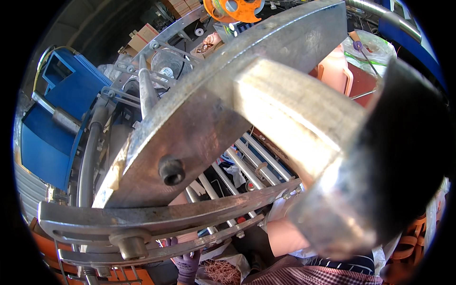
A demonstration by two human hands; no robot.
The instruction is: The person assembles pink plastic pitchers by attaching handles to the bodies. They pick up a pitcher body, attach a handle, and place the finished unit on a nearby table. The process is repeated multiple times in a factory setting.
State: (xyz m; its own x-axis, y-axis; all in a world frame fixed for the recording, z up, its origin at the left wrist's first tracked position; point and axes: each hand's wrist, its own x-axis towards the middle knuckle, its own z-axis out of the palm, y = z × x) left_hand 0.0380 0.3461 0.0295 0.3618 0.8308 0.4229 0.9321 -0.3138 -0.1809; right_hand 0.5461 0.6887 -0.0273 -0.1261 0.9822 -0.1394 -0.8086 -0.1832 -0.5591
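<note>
My left hand [188,266], in a purple glove, is at the lower edge, just under a curved metal bar [209,242]. The bar hides part of it. Its fingers seem closed against a smooth pink plastic piece [186,236], only bits of which show between the bars. Another smooth pink surface [285,237] lies to the right; whether it belongs to the same piece I cannot tell. My right hand does not show. A large metal frame with a thick square bar [294,111] fills the middle, very close, and a blurred dark cylinder [380,171] covers the right.
Below the frame lies a bag of pink trimmings [221,270]. Metal rollers [244,164] run behind it. A pink jug [335,71] stands at the far right beside a plastic bag [373,45]. Blue machine panels [47,147] and a fan [168,66] are at left. Orange parts [406,249] lie lower right.
</note>
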